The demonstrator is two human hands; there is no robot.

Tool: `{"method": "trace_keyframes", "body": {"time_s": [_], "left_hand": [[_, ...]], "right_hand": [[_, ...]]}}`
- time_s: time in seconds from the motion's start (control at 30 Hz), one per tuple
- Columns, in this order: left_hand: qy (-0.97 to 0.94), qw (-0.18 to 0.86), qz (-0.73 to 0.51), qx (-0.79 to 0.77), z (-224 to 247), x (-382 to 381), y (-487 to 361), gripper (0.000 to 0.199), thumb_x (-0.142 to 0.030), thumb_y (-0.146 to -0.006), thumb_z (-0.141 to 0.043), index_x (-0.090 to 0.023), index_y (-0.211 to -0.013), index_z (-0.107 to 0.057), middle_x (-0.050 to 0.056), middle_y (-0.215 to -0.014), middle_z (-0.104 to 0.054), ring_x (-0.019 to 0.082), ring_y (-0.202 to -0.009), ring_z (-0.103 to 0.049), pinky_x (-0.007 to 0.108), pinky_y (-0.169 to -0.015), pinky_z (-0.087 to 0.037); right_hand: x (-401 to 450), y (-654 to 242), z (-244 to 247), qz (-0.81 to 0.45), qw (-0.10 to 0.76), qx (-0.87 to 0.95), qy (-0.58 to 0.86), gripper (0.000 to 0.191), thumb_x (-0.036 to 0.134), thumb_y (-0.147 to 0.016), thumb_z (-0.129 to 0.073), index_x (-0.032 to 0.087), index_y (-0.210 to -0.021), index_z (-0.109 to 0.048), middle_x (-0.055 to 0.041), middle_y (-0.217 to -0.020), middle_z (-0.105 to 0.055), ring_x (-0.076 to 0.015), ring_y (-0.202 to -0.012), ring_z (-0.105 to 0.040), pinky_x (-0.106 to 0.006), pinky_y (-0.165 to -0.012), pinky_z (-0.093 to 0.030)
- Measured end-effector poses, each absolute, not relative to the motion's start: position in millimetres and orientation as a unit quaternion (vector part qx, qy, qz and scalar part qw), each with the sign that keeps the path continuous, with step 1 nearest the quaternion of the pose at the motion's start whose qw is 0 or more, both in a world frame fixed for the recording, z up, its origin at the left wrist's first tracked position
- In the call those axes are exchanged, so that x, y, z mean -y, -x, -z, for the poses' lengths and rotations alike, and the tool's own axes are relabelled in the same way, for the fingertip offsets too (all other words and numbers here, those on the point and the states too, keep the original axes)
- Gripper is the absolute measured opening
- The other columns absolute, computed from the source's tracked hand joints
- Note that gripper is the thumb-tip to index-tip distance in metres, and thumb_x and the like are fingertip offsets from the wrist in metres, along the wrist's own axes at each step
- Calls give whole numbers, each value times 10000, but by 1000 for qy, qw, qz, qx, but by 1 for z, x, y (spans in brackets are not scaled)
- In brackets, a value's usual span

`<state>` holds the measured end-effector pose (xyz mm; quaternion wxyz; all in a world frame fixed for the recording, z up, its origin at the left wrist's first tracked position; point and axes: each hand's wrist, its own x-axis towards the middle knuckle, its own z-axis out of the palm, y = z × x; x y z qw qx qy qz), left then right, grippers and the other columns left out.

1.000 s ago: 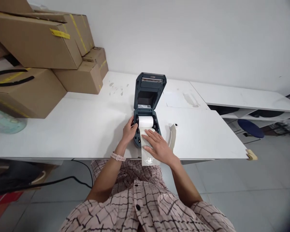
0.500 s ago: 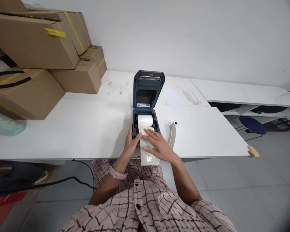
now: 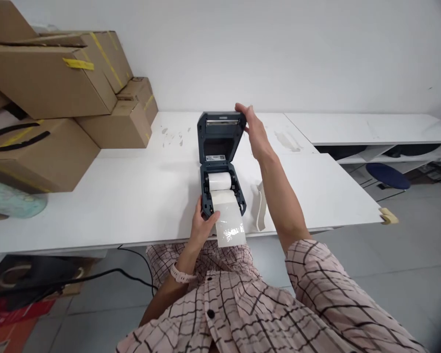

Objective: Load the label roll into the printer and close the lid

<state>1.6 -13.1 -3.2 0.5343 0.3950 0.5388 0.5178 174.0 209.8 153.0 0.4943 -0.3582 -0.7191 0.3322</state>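
Note:
A dark label printer (image 3: 205, 196) stands on the white table with its lid (image 3: 203, 139) raised. A white label roll (image 3: 219, 181) sits inside, and a strip of label backing (image 3: 231, 225) runs out over the front and past the table edge. My left hand (image 3: 202, 225) grips the printer's front left corner, its thumb by the strip's left edge. At the lid's upper right corner is my right hand (image 3: 256, 131), closed over the edge with some fingers hidden behind. A curled paper piece (image 3: 261, 208) lies right of the printer, partly behind my right forearm.
Stacked cardboard boxes (image 3: 112, 125) and a pale green cylinder (image 3: 16, 196) occupy the table's left. A yellowish corner guard (image 3: 388, 216) marks the right corner. Beyond are a low shelf (image 3: 375, 154) and a blue stool (image 3: 387, 175). A black cable (image 3: 110, 271) hangs below the table.
My right hand has left the label strip and moved up to the lid's upper right corner. The lid leans slightly more forward. My left hand stays at the printer's front left.

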Motion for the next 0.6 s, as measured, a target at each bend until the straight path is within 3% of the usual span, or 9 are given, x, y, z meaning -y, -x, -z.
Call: {"method": "trace_keyframes", "body": {"time_s": [0.1, 0.17, 0.27, 0.33, 0.4, 0.5, 0.53, 0.6], "left_hand": [[-399, 542, -513, -533, 8, 14, -2, 1003, -539, -818, -777, -281, -1635, -254, 133, -1638, -437, 323, -1456, -500, 440, -1144, -495], [-406, 543, -517, -522, 14, 16, -1, 1079, -565, -797, -791, -289, -1652, -194, 138, -1682, -362, 322, -1499, -446, 432, -1175, -463], [-416, 534, -536, -505, 21, 21, 3, 1226, -686, -739, -782, -309, -1669, -77, 134, -1750, -175, 336, -1577, -299, 453, -1240, -371], [-421, 515, -546, -509, 19, 22, 7, 1228, -773, -742, -711, -314, -1671, -52, 121, -1765, -95, 340, -1609, -189, 472, -1274, -302], [-429, 490, -544, -529, 9, 19, 9, 1132, -804, -794, -620, -332, -1670, -80, 85, -1772, -67, 327, -1626, -96, 470, -1299, -240], [-431, 468, -529, -561, -9, 2, 11, 1052, -763, -833, -615, -363, -1663, -109, 32, -1776, -42, 319, -1630, -52, 446, -1303, -245], [-424, 474, -522, -568, -12, -4, 10, 1076, -737, -826, -651, -354, -1664, -95, 33, -1776, -32, 324, -1629, -73, 437, -1292, -280], [-409, 501, -505, -572, -15, -14, 10, 1108, -688, -821, -697, -313, -1668, -90, 62, -1773, -72, 337, -1616, -164, 425, -1260, -357]], "right_hand": [[-137, -182, -134, -299, 557, 687, 358, 549, 658, -1042, -358, 307, -1367, -626, -22, -1489, -594, -229, -1439, -495, -446, -1230, -383], [-90, -185, -113, -280, 597, 646, 385, 404, 573, -1045, -438, 330, -1231, -701, -16, -1301, -699, -233, -1320, -596, -442, -1173, -448], [-46, -183, -74, -302, 579, 615, 441, 239, 497, -991, -578, 353, -1103, -733, -12, -1049, -743, -255, -1129, -688, -490, -1098, -504], [-36, -179, -51, -319, 565, 600, 468, 206, 478, -960, -615, 353, -1078, -727, -18, -1068, -737, -263, -1140, -684, -517, -1106, -497], [-36, -177, -34, -334, 567, 579, 482, 298, 487, -936, -626, 351, -1196, -680, -33, -1286, -690, -266, -1304, -610, -528, -1173, -445], [-44, -178, -19, -389, 548, 541, 506, 687, 535, -878, -651, 331, -1502, -448, -66, -1628, -437, -283, -1548, -363, -550, -1250, -344], [-47, -179, -15, -427, 531, 523, 512, 799, 557, -854, -661, 316, -1557, -370, -81, -1669, -378, -295, -1574, -313, -561, -1246, -346], [-49, -182, -10, -525, 494, 471, 509, 934, 599, -809, -682, 283, -1599, -298, -118, -1667, -383, -328, -1551, -360, -570, -1209, -402]]}}
